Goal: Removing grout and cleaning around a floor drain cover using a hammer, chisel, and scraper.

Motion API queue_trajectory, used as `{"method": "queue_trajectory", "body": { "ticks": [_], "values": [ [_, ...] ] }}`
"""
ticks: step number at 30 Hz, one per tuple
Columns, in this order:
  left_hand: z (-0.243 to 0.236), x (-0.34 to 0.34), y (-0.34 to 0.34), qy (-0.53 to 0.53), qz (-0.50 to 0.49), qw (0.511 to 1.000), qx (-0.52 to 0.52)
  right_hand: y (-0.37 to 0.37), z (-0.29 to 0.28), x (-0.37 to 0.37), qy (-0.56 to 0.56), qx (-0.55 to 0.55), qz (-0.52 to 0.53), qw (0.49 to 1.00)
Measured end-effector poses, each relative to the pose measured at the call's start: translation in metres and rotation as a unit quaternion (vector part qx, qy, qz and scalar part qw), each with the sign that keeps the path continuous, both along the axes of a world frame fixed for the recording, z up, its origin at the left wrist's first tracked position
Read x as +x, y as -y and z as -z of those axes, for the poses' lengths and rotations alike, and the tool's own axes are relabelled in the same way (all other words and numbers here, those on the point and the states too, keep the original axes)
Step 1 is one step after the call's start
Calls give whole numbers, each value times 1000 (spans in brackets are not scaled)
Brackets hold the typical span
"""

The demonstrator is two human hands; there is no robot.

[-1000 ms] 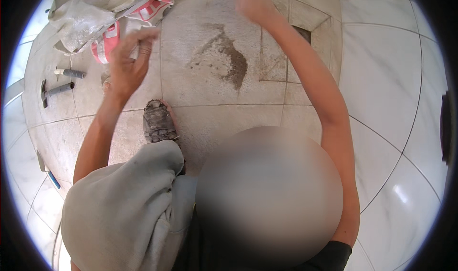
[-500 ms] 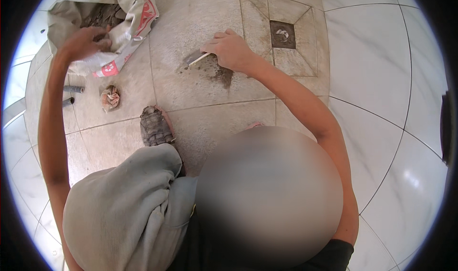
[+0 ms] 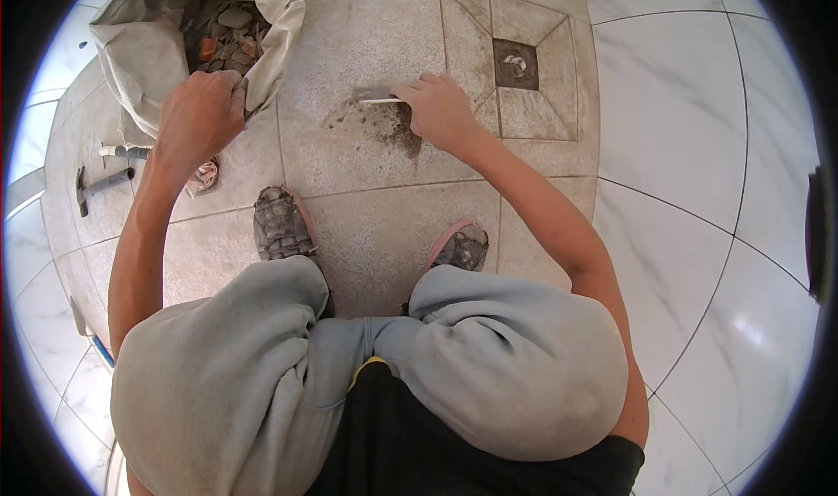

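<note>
At the upper left, my left hand (image 3: pixel 199 114) is closed on the near rim of a white woven sack (image 3: pixel 140 51). Dark rubble (image 3: pixel 229 41) with a few orange pieces shows inside its wide mouth. My right hand (image 3: pixel 443 116) grips a flat grey scraper (image 3: pixel 375 95) with a pale edge, held low over the beige floor tiles. The hand hides the scraper's grip end. Just below the blade lies a patch of damp dark dirt (image 3: pixel 400 131) with scattered crumbs.
A hammer (image 3: pixel 103 184) and a second dark-handled tool (image 3: pixel 127 152) lie left of my left forearm. Partly behind that forearm is a small crumpled bag (image 3: pixel 202 178). A square floor drain (image 3: pixel 517 64) sits right of my right hand, near the white tiled wall (image 3: pixel 672 103).
My left hand has moved right and nearer along the sack's rim, and the mouth now gapes wider, showing more rubble. My right hand and the scraper have shifted slightly right and nearer.
</note>
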State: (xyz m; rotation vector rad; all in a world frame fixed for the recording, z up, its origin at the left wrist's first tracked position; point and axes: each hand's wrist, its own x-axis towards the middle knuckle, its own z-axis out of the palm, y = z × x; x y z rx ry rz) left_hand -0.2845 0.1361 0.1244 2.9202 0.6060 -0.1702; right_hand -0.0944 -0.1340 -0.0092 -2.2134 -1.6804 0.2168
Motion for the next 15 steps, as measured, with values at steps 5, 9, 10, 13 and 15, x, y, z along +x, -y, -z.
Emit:
{"method": "queue_trajectory", "body": {
  "ticks": [5,9,10,13,15],
  "values": [
    [-8,3,-13,-69,25,997,-17,-15,-23,-51,-151,71,55,984],
    [2,12,-10,150,16,988,-19,-38,16,-125,-312,-80,55,945],
    [1,18,-3,191,28,979,-70,-39,21,-122,-311,-83,57,945],
    [-3,19,12,273,80,946,-157,-55,33,-96,-264,-25,186,946],
    [7,10,30,220,30,950,-217,-46,25,-71,-276,12,199,940]
  ]
}}
